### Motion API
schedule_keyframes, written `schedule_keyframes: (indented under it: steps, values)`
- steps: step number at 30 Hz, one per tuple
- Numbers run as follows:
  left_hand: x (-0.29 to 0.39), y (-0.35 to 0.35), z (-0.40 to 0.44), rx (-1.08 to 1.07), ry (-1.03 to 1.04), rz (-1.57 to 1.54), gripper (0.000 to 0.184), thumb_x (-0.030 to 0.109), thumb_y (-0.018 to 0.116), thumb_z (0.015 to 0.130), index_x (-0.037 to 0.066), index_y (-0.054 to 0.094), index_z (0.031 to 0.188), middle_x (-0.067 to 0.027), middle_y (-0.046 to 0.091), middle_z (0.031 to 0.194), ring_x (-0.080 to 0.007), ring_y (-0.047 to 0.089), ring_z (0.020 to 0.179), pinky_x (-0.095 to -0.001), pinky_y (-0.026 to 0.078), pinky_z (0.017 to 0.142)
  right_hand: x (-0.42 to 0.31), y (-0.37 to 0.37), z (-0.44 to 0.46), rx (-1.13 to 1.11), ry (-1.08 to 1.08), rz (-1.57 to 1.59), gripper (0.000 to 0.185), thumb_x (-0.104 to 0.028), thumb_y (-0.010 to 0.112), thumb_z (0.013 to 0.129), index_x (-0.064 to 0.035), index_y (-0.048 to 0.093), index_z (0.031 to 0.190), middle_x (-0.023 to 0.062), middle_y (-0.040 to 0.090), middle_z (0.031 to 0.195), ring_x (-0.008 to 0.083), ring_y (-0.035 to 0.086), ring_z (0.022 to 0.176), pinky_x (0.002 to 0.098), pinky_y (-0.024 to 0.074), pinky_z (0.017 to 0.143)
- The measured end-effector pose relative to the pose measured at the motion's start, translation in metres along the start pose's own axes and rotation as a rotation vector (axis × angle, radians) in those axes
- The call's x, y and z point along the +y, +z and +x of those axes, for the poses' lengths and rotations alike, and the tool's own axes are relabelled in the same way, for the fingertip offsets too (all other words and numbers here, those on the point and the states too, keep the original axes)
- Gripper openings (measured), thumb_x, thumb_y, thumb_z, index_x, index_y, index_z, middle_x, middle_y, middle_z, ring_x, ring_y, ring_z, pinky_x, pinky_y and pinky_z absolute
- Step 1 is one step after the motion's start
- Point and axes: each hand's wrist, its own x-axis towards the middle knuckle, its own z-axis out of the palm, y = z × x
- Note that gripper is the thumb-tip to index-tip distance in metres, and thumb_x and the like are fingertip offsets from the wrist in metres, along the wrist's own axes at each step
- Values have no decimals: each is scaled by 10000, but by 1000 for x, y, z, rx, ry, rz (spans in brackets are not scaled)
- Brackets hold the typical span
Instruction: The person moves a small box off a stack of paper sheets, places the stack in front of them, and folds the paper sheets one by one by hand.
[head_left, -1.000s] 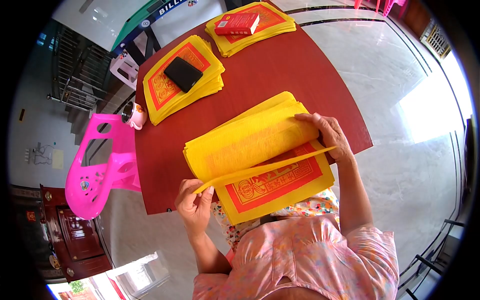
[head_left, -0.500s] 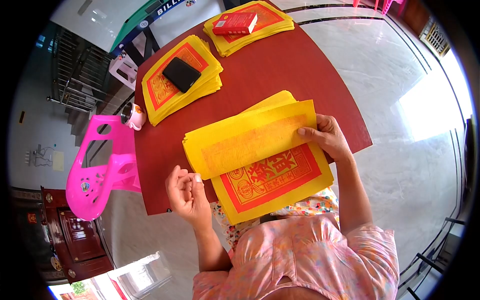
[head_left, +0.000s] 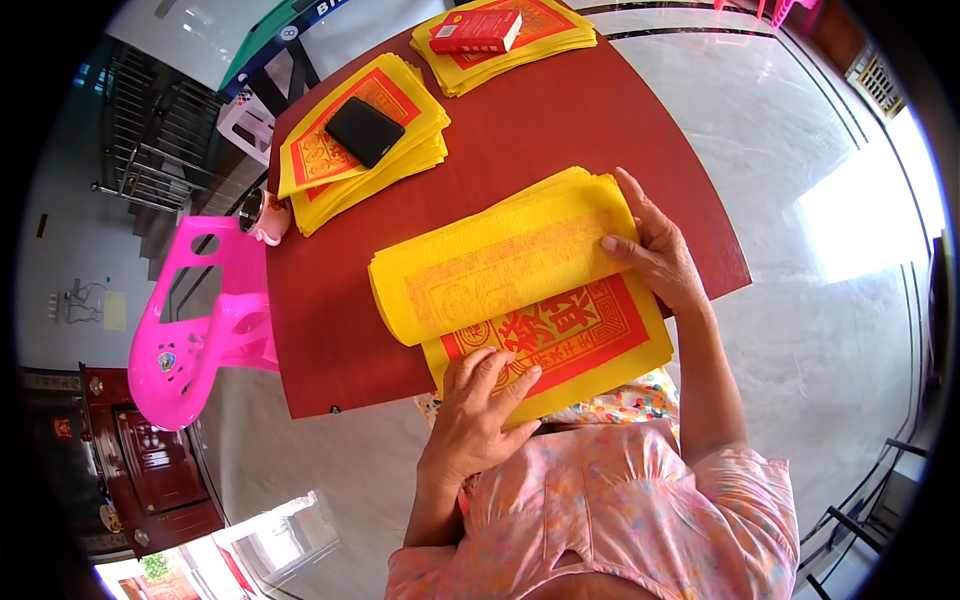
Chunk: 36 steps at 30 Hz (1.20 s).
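Note:
Yellow joss paper sheets (head_left: 500,270) with red printed characters lie at the near edge of the table, the upper ones curled over so their paler backs show. My right hand (head_left: 655,245) grips the right end of the curled sheets, thumb on top and fingers behind. Below the curl, a flat sheet with a red printed panel (head_left: 560,335) shows its face. My left hand (head_left: 485,405) rests on that sheet's lower left part, fingers spread and holding nothing.
On the dark red table (head_left: 530,130), a black phone (head_left: 365,131) lies on one yellow stack (head_left: 420,160) and a red book (head_left: 475,31) on another. A mug (head_left: 265,216) stands at the left edge, near a pink plastic chair (head_left: 190,350).
My left hand has come right and onto the flat printed sheet, its fingers opening out. The curled sheets are rolled back more roundly, and my right hand's fingers have extended upward along their end.

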Motion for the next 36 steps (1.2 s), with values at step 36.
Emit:
schedule_keyframes:
  steps: [36]
  values:
    - [2, 5, 2, -22, -12, 78, 629, 197, 796, 592, 136, 623, 1194, -138, 486, 1218, -334, 430, 1163, -470, 359, 990, 9, -3, 2, -20, -30, 3, 613, -148, 693, 846, -172, 440, 1404, 84, 637, 1166, 158, 599, 1068, 344, 469, 953]
